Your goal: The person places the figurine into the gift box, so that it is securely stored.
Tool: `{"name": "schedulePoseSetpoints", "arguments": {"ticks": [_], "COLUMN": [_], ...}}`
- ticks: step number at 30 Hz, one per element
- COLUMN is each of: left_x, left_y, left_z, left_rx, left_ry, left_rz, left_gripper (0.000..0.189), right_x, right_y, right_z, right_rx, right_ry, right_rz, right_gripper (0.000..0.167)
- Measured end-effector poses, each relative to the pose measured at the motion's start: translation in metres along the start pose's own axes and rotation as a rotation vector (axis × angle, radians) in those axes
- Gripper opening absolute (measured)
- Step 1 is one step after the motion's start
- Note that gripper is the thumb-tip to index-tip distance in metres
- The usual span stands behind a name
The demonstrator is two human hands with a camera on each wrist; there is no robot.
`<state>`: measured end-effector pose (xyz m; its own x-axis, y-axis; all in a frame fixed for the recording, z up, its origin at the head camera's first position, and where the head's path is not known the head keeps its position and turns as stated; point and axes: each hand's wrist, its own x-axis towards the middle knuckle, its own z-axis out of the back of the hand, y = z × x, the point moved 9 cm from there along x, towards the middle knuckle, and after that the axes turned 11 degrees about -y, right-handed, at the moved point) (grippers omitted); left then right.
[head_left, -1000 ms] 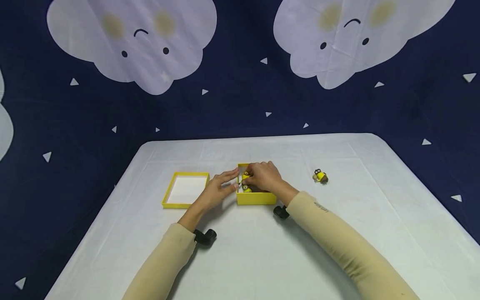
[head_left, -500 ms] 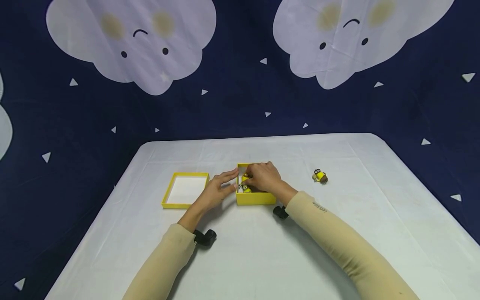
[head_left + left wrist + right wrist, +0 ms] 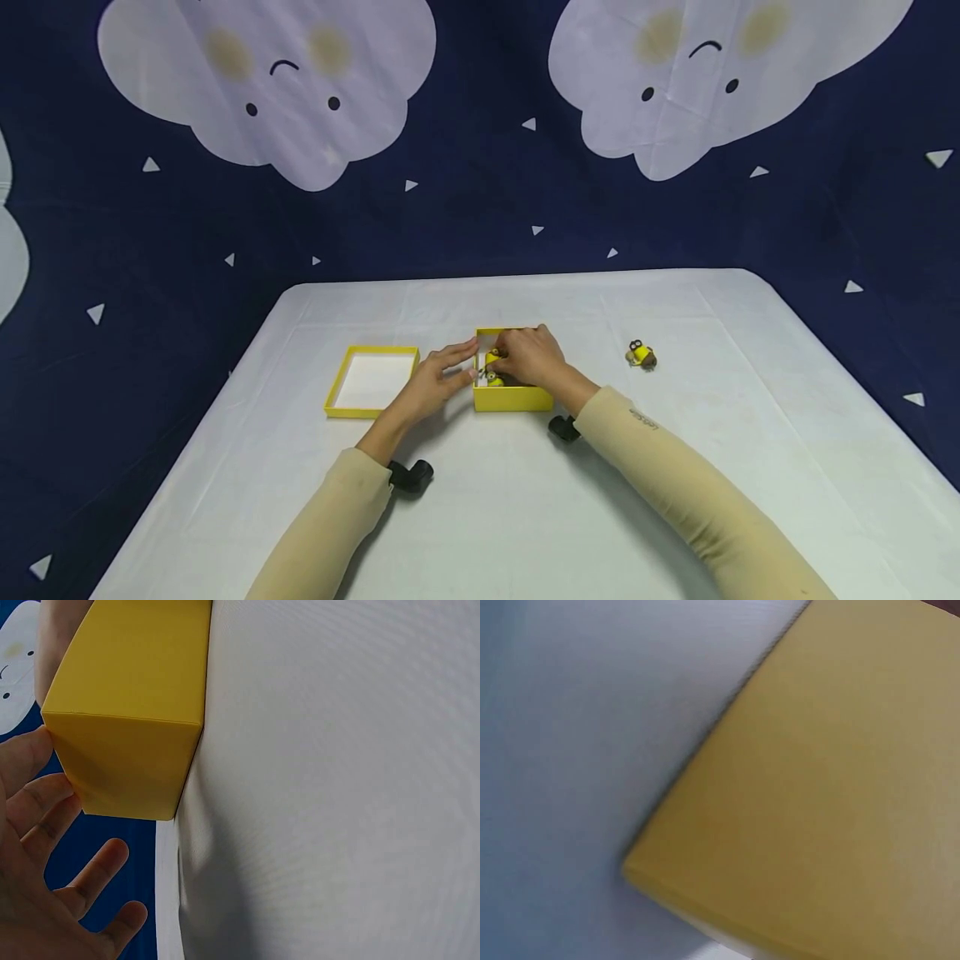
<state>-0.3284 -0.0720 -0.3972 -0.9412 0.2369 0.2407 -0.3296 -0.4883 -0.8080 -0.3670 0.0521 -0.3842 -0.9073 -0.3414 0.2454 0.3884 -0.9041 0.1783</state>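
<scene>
In the head view a yellow box (image 3: 513, 400) stands without its lid on the white table. Several yellow minion figurines (image 3: 494, 379) with goggles lie at the left inside it. My right hand (image 3: 532, 354) reaches over the rim, its thumb and finger about one minion figurine (image 3: 492, 357); the hand hides the rest of the interior. My left hand (image 3: 435, 382) rests its fingertips against the box's left side, fingers straight and spread, as the left wrist view also shows for the left hand (image 3: 45, 832). In the right wrist view only the box's yellow wall (image 3: 810, 780) shows, with no fingers.
A yellow-rimmed box lid (image 3: 371, 412) lies with its white inside up, left of the box. Another minion figurine (image 3: 641, 356) in yellow and brown lies apart to the right on the white tablecloth (image 3: 480, 517). A dark blue cloud-patterned cloth (image 3: 480, 150) hangs behind.
Almost nothing differs. My right hand's fingers shift very slightly in the box, and the left hand stays against its side.
</scene>
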Motion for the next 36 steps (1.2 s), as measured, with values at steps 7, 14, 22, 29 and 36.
{"name": "schedulePoseSetpoints", "arguments": {"ticks": [7,14,22,29,36], "left_x": [-0.0005,-0.0009,0.0000,-0.0005,-0.0003], "left_y": [-0.0023,-0.0017,-0.0004,-0.0009,-0.0025], "left_z": [0.0008,0.0022,0.0005,0.0010,0.0012], "left_rx": [-0.006,0.001,0.000,0.001,0.015], "left_ry": [0.000,0.006,0.006,0.009,0.005], "left_rz": [-0.007,-0.008,-0.014,-0.010,-0.002], "left_gripper": [0.047,0.048,0.048,0.048,0.048], "right_x": [0.0001,0.0019,0.0002,-0.0010,0.0004], "right_y": [0.0000,0.0027,0.0003,-0.0034,-0.0003], "right_z": [-0.0004,-0.0022,-0.0022,-0.0013,-0.0011], "right_rx": [-0.022,-0.011,-0.013,0.021,0.016], "right_ry": [-0.016,0.005,0.009,-0.013,-0.014], "right_rz": [0.018,0.041,0.022,-0.005,0.017], "right_gripper": [0.031,0.036,0.037,0.033,0.027]}}
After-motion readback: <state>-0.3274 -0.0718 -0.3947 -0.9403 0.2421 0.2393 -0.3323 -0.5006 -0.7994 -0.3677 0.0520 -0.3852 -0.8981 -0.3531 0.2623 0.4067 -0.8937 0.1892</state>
